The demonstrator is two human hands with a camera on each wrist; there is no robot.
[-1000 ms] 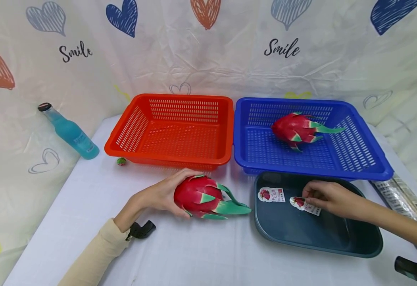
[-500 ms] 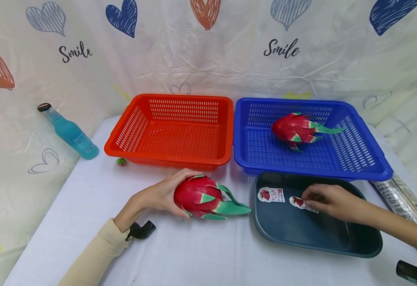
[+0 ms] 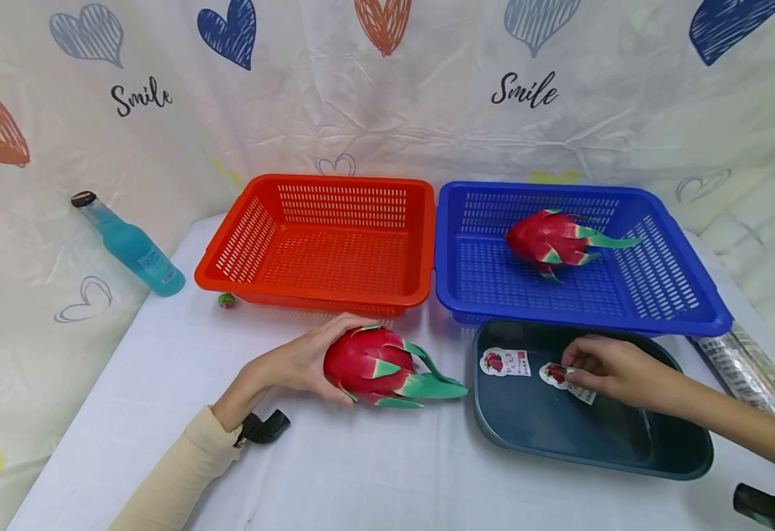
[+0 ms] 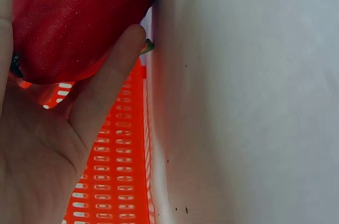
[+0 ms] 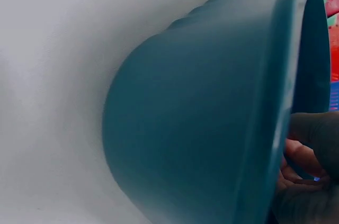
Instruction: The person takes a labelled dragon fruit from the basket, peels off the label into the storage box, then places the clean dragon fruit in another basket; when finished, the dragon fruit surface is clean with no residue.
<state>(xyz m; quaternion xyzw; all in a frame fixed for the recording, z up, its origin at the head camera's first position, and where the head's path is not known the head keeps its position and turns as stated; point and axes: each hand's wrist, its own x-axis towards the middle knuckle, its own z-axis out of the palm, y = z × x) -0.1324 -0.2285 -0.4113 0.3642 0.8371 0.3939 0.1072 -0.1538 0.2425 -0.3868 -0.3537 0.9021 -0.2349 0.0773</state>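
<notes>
My left hand grips a red dragon fruit with green-tipped scales, which lies on the white tablecloth. In the left wrist view, the thumb lies along the fruit's red skin. Inside the dark teal tub, my right hand pinches a white label with a dragon fruit picture; the fingertips cover part of it. A similar label lies to its left in the tub. In the right wrist view, the tub's wall hides most of the fingers.
An orange basket and a blue basket stand side by side at the back. Another dragon fruit lies in the blue one. A blue bottle and a small green item are at left; a shiny packet lies at right.
My right fingers have shifted slightly on the pinched label, and its lower right part now looks bent at an angle. The left hand and its dragon fruit stay in place.
</notes>
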